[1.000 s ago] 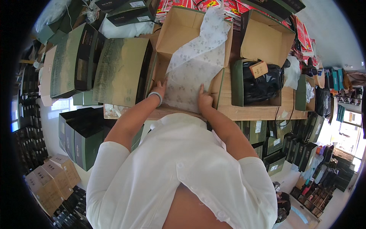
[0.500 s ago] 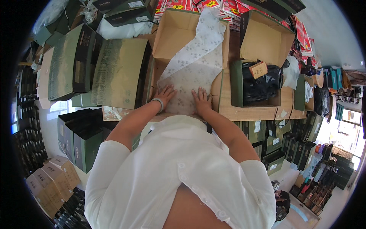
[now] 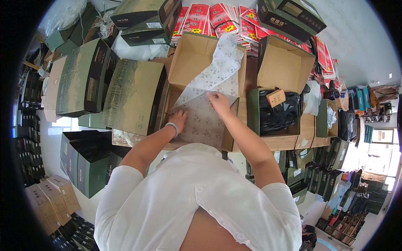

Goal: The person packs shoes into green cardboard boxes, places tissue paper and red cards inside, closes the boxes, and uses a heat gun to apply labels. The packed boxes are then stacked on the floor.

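A sheet of white patterned tissue paper (image 3: pixel 205 130) lines an open shoebox (image 3: pixel 189 54), its upper part folded diagonally and running up over the raised lid. My left hand (image 3: pixel 179 120) lies flat on the paper's left side, fingers apart, inside the box. At the fold my right hand (image 3: pixel 218 102) is closed, thumb and fingers pinched on the paper's edge. What lies under the paper is hidden.
To the right, another open box (image 3: pixel 253 111) holds a black plastic bag (image 3: pixel 279 113) with a small tan card (image 3: pixel 275 98) on top. Closed green boxes (image 3: pixel 132 96) stand at the left. Red printed packets (image 3: pixel 197 19) lie along the back.
My right hand has lifted off the paper's lower right, moved up and left to the fold, and closed. My left hand stays flat on the paper. The whole view has shifted slightly.
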Demonstrator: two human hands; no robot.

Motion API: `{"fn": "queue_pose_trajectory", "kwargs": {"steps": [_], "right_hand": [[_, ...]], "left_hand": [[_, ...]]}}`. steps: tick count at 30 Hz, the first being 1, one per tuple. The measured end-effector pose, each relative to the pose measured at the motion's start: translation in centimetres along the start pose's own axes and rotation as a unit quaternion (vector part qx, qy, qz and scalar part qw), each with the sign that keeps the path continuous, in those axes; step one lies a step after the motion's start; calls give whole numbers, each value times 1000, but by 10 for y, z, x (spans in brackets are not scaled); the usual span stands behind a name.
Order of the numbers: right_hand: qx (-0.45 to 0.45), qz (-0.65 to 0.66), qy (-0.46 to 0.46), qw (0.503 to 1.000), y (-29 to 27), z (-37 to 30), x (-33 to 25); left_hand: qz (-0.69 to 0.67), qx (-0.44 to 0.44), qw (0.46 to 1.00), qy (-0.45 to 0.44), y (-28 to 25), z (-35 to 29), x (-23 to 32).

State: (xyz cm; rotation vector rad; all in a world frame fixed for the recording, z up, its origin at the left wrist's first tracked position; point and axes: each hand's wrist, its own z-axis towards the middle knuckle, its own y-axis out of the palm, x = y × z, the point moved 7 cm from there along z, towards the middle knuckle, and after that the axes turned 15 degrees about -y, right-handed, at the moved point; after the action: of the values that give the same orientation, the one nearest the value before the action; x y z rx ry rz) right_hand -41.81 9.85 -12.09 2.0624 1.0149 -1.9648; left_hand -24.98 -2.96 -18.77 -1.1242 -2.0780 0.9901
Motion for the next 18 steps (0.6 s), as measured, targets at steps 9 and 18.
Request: {"fn": "queue_pose_trajectory", "kwargs": {"steps": [9,18], "right_hand": [[43,50,25,998,40,44,-6],[-38,-444,-336,830,121,63,-126]], "left_hand": [[-2,44,999,-1,15,10,0],[-38,22,999,-13,8,12,1]]}}
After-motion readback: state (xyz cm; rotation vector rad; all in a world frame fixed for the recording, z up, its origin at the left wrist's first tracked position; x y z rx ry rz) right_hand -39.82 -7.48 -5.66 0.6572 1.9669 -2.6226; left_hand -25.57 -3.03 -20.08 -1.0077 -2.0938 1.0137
